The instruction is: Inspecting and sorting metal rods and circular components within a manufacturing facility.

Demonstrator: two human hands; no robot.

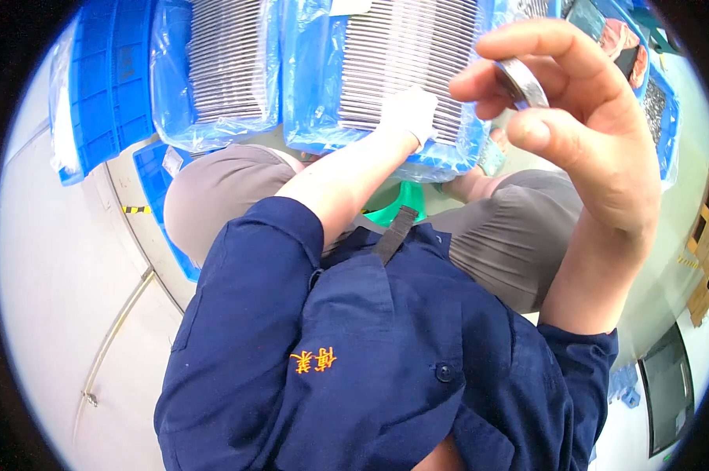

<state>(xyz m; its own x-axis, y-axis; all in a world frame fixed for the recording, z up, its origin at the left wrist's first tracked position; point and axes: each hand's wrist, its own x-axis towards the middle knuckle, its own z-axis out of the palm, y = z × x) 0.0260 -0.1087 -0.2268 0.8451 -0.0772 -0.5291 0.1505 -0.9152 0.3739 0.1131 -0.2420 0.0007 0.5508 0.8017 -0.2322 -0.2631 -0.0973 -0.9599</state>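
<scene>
Metal ring [524, 84] sat pinched in our right hand [601, 145]

We had the metal ring raised at the upper right of the view, over the right corner of the middle tray [298, 94]; our right thumb and fingers were closed on the ring from opposite sides, and it stood tilted, with its edge turned largely toward us. Our left hand [409, 114], in what looked like a white glove, lay at the near side of the same tray, over the rows of metal pieces [370, 59]; glare washed out its fingers, so we could not tell whether they were apart, together or clamped on anything.

The middle tray was blue and lined with clear plastic; a pale paper slip [350, 6] lay at its far end; just left of it stood a second blue tray [168, 78], also lined and filled with similar rows [225, 59]; left of that was a ribbed blue crate [113, 78]. We wore a navy jacket [417, 314] and grey trousers [225, 184], our knees spread on the near side of the trays; something green [408, 202] showed between our legs.
</scene>
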